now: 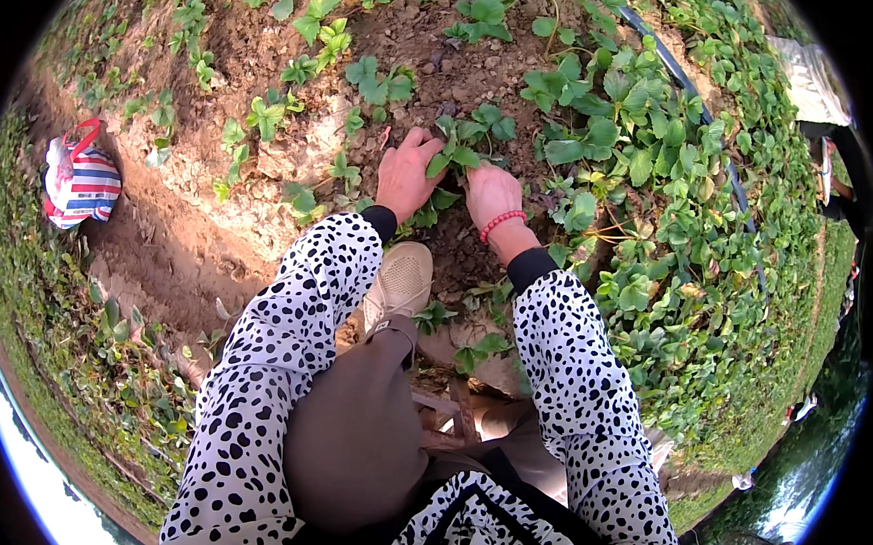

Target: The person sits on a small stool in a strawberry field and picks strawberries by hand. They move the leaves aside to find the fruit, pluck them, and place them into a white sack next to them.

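Both my hands are down at a small leafy plant [460,142], which looks like a strawberry plant, rooted in brown soil. My left hand [409,173] lies on its left side, fingertips at the base of the leaves; what they grip cannot be made out. On the right side my right hand [492,194], with a red beaded bracelet [503,226] at the wrist, has its fingers curled by the stems, partly hidden under a leaf. A thin pinkish strip [385,137] lies on the soil just left of my left hand.
My beige shoe [401,278] stands just below my hands. Dense strawberry foliage [638,164] fills the right, crossed by a dark hose [696,101]. A striped bag [89,184] sits in the furrow at left. Part of another person [846,173] shows at the far right edge.
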Motion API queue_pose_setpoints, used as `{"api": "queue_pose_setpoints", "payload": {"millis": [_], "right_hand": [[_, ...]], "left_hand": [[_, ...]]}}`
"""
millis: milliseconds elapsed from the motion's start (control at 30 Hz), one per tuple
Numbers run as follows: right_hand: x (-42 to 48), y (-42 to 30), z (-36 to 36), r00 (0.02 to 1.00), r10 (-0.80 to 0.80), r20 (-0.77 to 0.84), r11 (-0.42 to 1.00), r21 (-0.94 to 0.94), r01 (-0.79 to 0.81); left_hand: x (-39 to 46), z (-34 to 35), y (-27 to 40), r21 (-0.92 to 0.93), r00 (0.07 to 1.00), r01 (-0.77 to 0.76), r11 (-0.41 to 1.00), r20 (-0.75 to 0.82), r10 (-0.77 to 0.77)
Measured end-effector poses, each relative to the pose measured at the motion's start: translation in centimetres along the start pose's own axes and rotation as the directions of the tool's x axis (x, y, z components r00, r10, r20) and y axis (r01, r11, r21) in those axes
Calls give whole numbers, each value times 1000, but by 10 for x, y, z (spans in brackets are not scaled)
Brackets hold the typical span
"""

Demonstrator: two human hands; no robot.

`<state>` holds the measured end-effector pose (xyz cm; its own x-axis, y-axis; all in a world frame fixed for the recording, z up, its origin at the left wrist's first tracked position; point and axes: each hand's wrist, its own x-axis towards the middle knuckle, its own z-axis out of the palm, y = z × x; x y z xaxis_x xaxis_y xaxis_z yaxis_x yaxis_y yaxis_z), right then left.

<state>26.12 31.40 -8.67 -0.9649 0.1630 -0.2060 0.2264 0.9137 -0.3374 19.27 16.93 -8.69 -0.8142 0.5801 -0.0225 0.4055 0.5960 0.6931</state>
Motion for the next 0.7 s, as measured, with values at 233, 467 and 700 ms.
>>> {"api": "queue_pose_setpoints", "payload": {"millis": [233,467,700], "right_hand": [[12,4,-7,945,312,96,949,14,-315],[-22,27,-24,790,279,546,-158,837,-524],[-73,1,-1,733,420,535,-278,845,-457]], "left_hand": [[0,2,2,35,999,50,998,-19,-49],[1,3,-7,-41,1000,8,999,-26,-9],[-8,3,-15,-278,994,6,961,-102,-36]]}}
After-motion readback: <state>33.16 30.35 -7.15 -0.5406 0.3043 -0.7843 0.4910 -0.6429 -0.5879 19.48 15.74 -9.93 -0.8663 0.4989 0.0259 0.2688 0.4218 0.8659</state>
